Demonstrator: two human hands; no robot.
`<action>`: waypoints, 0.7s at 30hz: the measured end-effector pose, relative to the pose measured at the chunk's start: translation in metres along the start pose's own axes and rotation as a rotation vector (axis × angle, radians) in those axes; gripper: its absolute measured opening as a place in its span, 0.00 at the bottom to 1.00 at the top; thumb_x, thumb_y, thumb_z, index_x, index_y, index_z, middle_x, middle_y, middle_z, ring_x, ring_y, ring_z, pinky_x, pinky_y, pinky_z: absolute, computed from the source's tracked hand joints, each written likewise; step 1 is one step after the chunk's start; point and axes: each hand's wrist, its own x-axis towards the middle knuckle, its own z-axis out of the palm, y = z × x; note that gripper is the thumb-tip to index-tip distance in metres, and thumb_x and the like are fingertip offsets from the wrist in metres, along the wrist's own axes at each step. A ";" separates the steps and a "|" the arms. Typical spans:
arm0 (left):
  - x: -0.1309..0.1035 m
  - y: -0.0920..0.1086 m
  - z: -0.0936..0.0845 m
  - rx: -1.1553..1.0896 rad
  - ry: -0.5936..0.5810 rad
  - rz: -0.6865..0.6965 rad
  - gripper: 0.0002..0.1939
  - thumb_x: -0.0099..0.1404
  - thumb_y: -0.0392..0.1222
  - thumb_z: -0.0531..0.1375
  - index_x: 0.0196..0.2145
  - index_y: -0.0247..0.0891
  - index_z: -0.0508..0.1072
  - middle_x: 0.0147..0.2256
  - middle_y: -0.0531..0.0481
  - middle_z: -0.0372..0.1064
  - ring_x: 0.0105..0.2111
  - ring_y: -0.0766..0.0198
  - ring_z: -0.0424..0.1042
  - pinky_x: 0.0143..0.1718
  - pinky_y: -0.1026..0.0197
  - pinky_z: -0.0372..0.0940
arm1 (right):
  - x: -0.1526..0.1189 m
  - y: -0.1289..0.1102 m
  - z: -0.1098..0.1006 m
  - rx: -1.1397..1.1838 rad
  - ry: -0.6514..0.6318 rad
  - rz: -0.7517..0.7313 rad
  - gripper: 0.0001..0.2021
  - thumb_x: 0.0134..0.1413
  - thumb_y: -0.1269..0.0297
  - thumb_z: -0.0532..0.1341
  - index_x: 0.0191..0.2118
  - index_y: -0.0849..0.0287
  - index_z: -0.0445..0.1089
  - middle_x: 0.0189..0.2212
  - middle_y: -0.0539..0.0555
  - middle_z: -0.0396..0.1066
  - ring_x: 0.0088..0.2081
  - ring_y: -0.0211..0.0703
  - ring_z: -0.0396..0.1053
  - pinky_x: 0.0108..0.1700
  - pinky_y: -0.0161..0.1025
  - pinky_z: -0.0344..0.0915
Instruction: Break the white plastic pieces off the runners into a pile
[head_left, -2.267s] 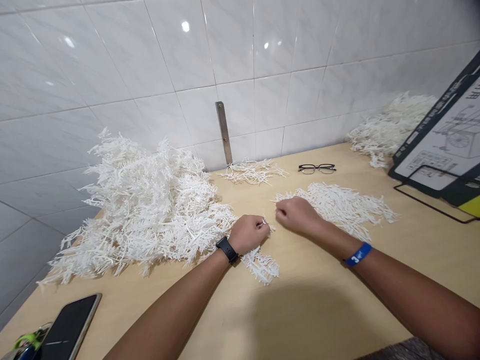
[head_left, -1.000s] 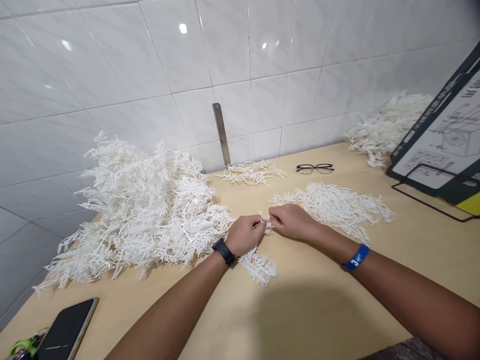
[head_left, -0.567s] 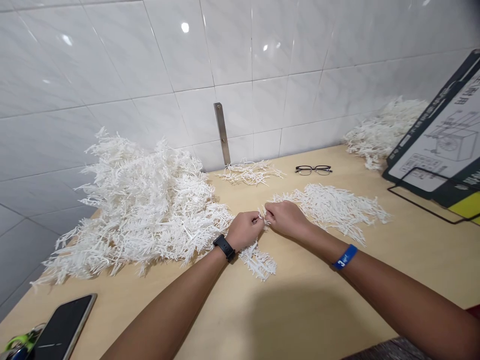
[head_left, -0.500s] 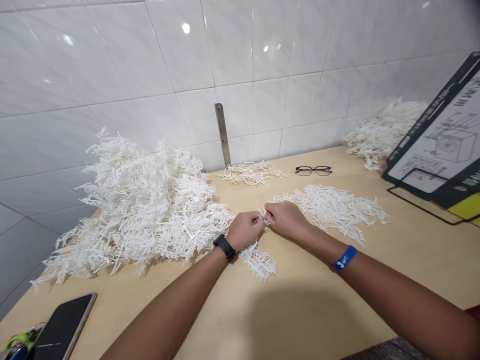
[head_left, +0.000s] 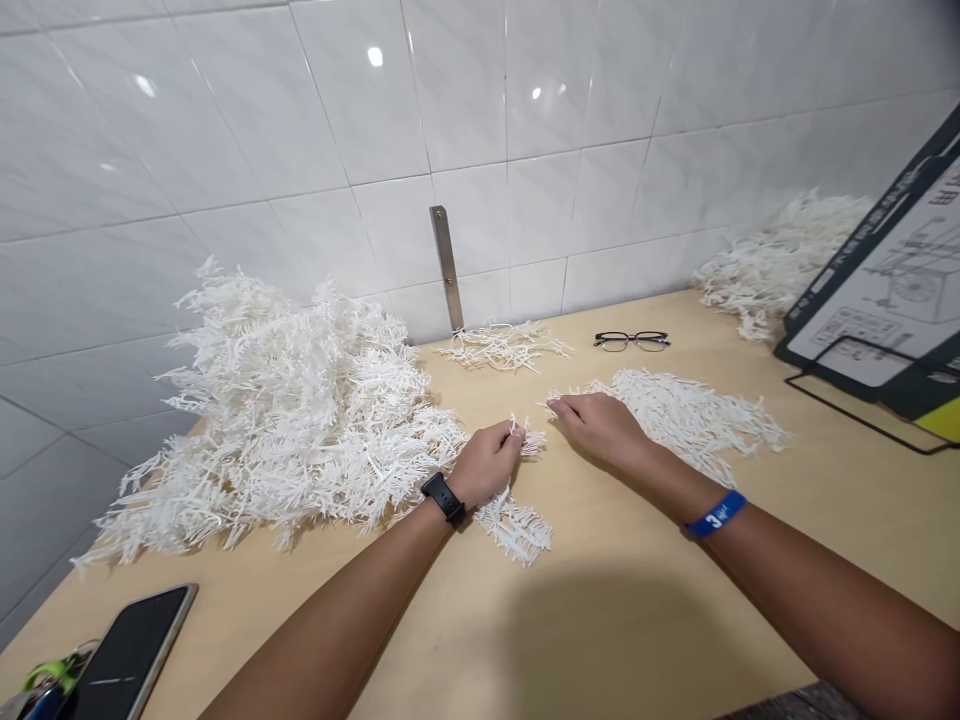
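My left hand (head_left: pixel 487 462) is closed on a white branched plastic piece (head_left: pixel 532 442), whose prongs stick out past the thumb and fingertips. A small group of flat white comb-like pieces (head_left: pixel 517 530) lies on the table just below that hand. My right hand (head_left: pixel 596 425) is apart from the left, its thumb and fingers pinched together at the left end of a spread of small white pieces (head_left: pixel 694 415). White bits show at its fingertips, but whether they are held or lying there I cannot make out. To the left rises a large heap of white branched pieces (head_left: pixel 300 410).
Thin white strips (head_left: pixel 506 345) lie by the wall below a metal bracket (head_left: pixel 447 268). Eyeglasses (head_left: pixel 631 341) sit behind the spread. Another white pile (head_left: pixel 787 255) and a printed box (head_left: pixel 892 290) stand at the right. A phone (head_left: pixel 124 655) and keys (head_left: pixel 56 680) are at the front left.
My right hand has drawn away from my left toward the spread of small white pieces. The left hand stays nearly in place, with more of its white piece showing.
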 end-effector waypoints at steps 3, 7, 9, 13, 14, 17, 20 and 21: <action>-0.001 0.000 0.000 0.015 -0.006 0.003 0.19 0.71 0.51 0.46 0.26 0.37 0.61 0.24 0.55 0.60 0.27 0.67 0.58 0.28 0.64 0.50 | -0.005 -0.006 0.001 0.188 -0.055 -0.204 0.19 0.64 0.53 0.50 0.30 0.57 0.69 0.27 0.51 0.72 0.30 0.40 0.65 0.32 0.35 0.52; -0.001 0.001 0.000 0.043 -0.024 0.010 0.18 0.71 0.49 0.47 0.27 0.37 0.63 0.25 0.54 0.63 0.27 0.66 0.60 0.29 0.64 0.51 | -0.011 -0.013 0.004 0.250 -0.085 -0.325 0.14 0.61 0.55 0.55 0.30 0.58 0.68 0.25 0.50 0.69 0.28 0.38 0.63 0.31 0.34 0.51; -0.001 0.002 0.000 0.067 -0.025 0.004 0.18 0.70 0.49 0.47 0.27 0.37 0.64 0.25 0.54 0.64 0.27 0.66 0.60 0.29 0.64 0.52 | -0.012 -0.015 0.006 0.226 -0.084 -0.336 0.13 0.60 0.57 0.55 0.29 0.58 0.68 0.25 0.50 0.69 0.28 0.38 0.62 0.31 0.34 0.51; -0.001 0.003 0.000 0.113 -0.026 -0.009 0.19 0.70 0.49 0.48 0.26 0.37 0.65 0.24 0.54 0.64 0.26 0.66 0.60 0.28 0.65 0.51 | -0.010 -0.012 0.007 0.182 -0.102 -0.373 0.12 0.60 0.62 0.54 0.30 0.59 0.70 0.26 0.51 0.70 0.28 0.38 0.62 0.32 0.35 0.51; -0.001 0.003 0.000 0.122 -0.025 -0.008 0.19 0.70 0.49 0.48 0.26 0.37 0.65 0.24 0.54 0.63 0.26 0.66 0.60 0.28 0.64 0.51 | -0.009 -0.011 0.007 0.180 -0.108 -0.386 0.12 0.61 0.62 0.53 0.30 0.59 0.70 0.26 0.51 0.70 0.28 0.38 0.62 0.32 0.35 0.51; -0.002 0.003 0.000 0.141 -0.023 -0.004 0.19 0.70 0.50 0.48 0.26 0.37 0.66 0.24 0.54 0.64 0.26 0.66 0.60 0.28 0.64 0.49 | -0.008 -0.008 0.006 0.177 -0.119 -0.423 0.14 0.62 0.63 0.52 0.28 0.59 0.69 0.25 0.51 0.69 0.28 0.38 0.62 0.32 0.35 0.51; -0.002 0.005 0.001 0.184 -0.026 -0.011 0.19 0.70 0.50 0.48 0.26 0.38 0.67 0.23 0.53 0.65 0.25 0.65 0.60 0.27 0.63 0.47 | -0.009 -0.009 0.004 0.139 -0.114 -0.424 0.13 0.60 0.65 0.52 0.26 0.59 0.67 0.23 0.50 0.68 0.27 0.38 0.61 0.31 0.35 0.49; -0.003 0.005 0.001 0.203 -0.025 -0.013 0.19 0.70 0.49 0.48 0.26 0.38 0.67 0.23 0.53 0.65 0.25 0.65 0.60 0.26 0.63 0.47 | -0.010 -0.010 0.003 0.120 -0.109 -0.415 0.13 0.59 0.66 0.52 0.24 0.58 0.66 0.23 0.50 0.68 0.26 0.38 0.60 0.31 0.35 0.48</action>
